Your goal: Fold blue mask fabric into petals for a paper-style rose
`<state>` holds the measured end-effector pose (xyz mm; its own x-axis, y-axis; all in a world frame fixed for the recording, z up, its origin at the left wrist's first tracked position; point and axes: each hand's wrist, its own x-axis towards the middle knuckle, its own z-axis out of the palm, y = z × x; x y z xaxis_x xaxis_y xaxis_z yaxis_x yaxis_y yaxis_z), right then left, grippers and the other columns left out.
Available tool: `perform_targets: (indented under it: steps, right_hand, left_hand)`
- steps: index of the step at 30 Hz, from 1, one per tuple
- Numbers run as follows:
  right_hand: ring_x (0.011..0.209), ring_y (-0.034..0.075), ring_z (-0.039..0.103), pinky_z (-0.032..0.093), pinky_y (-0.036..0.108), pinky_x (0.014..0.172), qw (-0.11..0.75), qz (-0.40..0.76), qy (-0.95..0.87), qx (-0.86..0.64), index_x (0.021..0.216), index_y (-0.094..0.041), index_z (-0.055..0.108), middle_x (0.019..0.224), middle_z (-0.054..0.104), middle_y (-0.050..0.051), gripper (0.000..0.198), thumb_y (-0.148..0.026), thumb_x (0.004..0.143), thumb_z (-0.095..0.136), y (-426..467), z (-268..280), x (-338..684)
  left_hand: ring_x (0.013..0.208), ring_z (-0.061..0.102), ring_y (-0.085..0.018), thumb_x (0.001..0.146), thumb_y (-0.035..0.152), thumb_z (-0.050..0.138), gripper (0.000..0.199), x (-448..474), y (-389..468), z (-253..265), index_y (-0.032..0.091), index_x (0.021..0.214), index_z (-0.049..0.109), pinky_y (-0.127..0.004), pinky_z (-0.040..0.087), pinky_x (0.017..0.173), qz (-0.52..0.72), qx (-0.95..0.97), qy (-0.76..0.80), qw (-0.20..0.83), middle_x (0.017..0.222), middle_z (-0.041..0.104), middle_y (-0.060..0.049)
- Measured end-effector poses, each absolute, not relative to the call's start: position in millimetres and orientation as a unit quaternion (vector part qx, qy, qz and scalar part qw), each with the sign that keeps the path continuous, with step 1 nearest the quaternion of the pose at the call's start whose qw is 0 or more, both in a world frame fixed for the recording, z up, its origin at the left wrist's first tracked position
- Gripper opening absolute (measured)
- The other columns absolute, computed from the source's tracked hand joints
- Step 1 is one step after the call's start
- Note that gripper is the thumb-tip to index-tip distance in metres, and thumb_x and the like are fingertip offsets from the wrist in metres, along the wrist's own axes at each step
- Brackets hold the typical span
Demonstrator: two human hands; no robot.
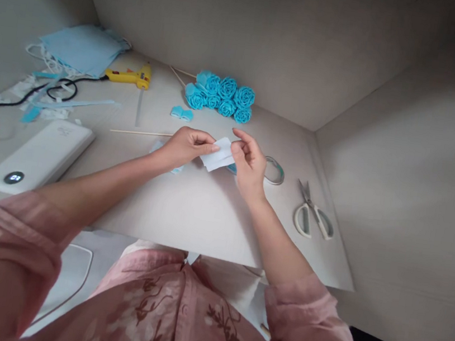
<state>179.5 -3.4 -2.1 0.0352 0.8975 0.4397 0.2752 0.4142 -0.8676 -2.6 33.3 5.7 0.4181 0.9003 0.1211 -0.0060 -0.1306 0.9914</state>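
The left hand pinches the white piece above the table; whether the right hand, at its edge, grips, I cannot tell; probably light, soft, best held by edges

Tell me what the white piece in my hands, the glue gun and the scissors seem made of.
White piece: thin, matte fabric or paper; its plain face leaves that open.
Glue gun: probably smooth, hard plastic, from its bright yellow, moulded-looking body.
Scissors: likely metal blades, being grey and slim; pale handles look like smooth plastic.
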Motion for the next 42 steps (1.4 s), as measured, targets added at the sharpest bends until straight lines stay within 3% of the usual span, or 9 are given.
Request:
perform_targets:
  steps: [3,7,11,17,22,27,31,35,42]
  right_hand:
    - [0.088,0.018,0.065,0.055,0.035,0.083,0.535,0.321,-0.636,-0.454,0.126,-0.024,0.061,0.099,0.07,0.005,0.051,-0.06,0.09,0.054,-1.7,-2.6,181.3]
    - [0.103,0.022,0.066,0.055,0.037,0.09,0.51,0.344,-0.652,-0.442,0.132,-0.024,0.057,0.119,0.068,0.008,0.062,-0.056,0.08,0.069,1.3,-6.7,180.5]
    - [0.112,0.024,0.064,0.055,0.037,0.093,0.507,0.322,-0.656,-0.457,0.13,-0.025,0.06,0.132,0.064,0.008,0.058,-0.053,0.081,0.069,3.2,-9.0,180.5]
    - [0.085,0.017,0.065,0.055,0.033,0.083,0.525,0.318,-0.626,-0.481,0.118,-0.023,0.068,0.1,0.072,0.004,0.046,-0.049,0.08,0.069,4.7,-9.7,182.8]
    - [0.071,0.013,0.058,0.049,0.027,0.07,0.532,0.33,-0.607,-0.49,0.101,-0.022,0.072,0.076,0.065,-0.001,0.032,-0.046,0.08,0.069,3.2,-8.6,181.4]
    - [0.068,0.012,0.056,0.046,0.026,0.067,0.528,0.352,-0.601,-0.485,0.1,-0.021,0.073,0.073,0.064,-0.002,0.032,-0.046,0.079,0.069,2.7,-7.6,181.3]
    - [0.07,0.013,0.059,0.049,0.028,0.07,0.518,0.377,-0.602,-0.476,0.099,-0.022,0.073,0.077,0.067,0.0,0.036,-0.052,0.078,0.07,2.6,-7.3,180.9]
    - [0.069,0.013,0.059,0.05,0.027,0.069,0.512,0.377,-0.604,-0.48,0.096,-0.021,0.073,0.08,0.069,0.0,0.04,-0.055,0.075,0.072,2.1,-5.3,179.8]
    - [0.06,0.01,0.052,0.043,0.024,0.059,0.525,0.34,-0.59,-0.51,0.085,-0.021,0.069,0.066,0.06,-0.003,0.037,-0.057,0.077,0.069,4.1,-5.2,182.8]
  left_hand:
    - [0.061,0.058,-0.011,0.067,0.046,0.078,0.036,-2.4,34.0,7.8,0.012,0.078,0.071,-0.023,0.045,0.058,0.427,0.601,0.362,0.57,0.069,0.068,-0.001]
    - [0.06,0.058,-0.011,0.068,0.047,0.077,0.036,-2.1,34.5,8.1,0.013,0.077,0.069,-0.023,0.046,0.058,0.428,0.601,0.355,0.574,0.068,0.066,-0.001]
    - [0.064,0.06,-0.012,0.07,0.046,0.076,0.034,-2.8,34.5,7.6,0.013,0.076,0.069,-0.024,0.048,0.062,0.446,0.605,0.359,0.554,0.07,0.067,-0.001]
    - [0.064,0.061,-0.013,0.073,0.044,0.074,0.032,-4.4,36.7,8.3,0.014,0.079,0.067,-0.023,0.047,0.057,0.454,0.598,0.372,0.546,0.069,0.065,-0.001]
    - [0.054,0.057,-0.011,0.076,0.044,0.071,0.029,-5.0,38.0,9.2,0.016,0.078,0.061,-0.02,0.043,0.047,0.436,0.621,0.376,0.532,0.063,0.061,0.001]
    - [0.055,0.056,-0.011,0.077,0.042,0.068,0.027,-5.5,37.8,10.6,0.016,0.082,0.062,-0.021,0.046,0.049,0.433,0.616,0.393,0.528,0.065,0.061,0.001]
    - [0.051,0.048,-0.009,0.077,0.041,0.067,0.026,-7.1,38.4,11.4,0.016,0.079,0.064,-0.021,0.037,0.047,0.438,0.644,0.394,0.489,0.061,0.058,0.002]
    - [0.061,0.053,-0.01,0.077,0.041,0.067,0.027,-7.5,38.2,11.8,0.015,0.078,0.066,-0.021,0.039,0.054,0.444,0.67,0.376,0.461,0.068,0.063,0.0]
    - [0.05,0.051,-0.008,0.071,0.045,0.076,0.036,-6.6,37.3,13.9,0.015,0.091,0.067,-0.021,0.037,0.047,0.399,0.633,0.362,0.556,0.067,0.064,0.0]
